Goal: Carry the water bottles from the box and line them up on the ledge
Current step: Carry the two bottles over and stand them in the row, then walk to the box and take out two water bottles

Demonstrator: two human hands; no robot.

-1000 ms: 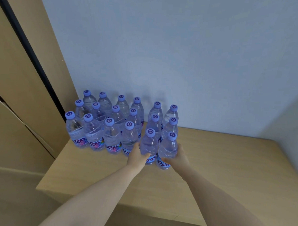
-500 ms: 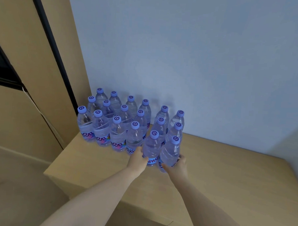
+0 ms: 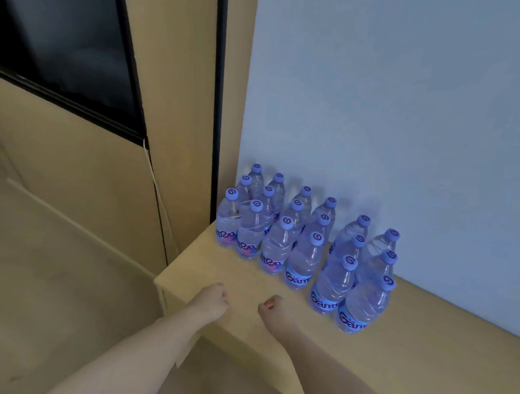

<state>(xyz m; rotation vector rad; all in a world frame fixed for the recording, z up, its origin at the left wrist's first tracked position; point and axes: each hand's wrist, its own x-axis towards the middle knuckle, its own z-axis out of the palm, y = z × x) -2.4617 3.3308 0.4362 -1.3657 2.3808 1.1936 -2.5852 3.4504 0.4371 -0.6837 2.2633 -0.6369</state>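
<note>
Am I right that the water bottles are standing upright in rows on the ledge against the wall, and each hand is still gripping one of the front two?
Not quite. The head view shows the left hand and right hand drawn back, holding nothing; the front two bottles stand free. The water bottles do stand upright in rows on the ledge against the wall.

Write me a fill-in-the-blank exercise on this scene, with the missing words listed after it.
1. The water bottles stand upright on the wooden ____.
2. Every bottle cap is coloured ____.
3. The left hand and the right hand hold ____.
4. Behind the bottles rises a plain pale ____.

Missing words: ledge; purple; nothing; wall
</note>
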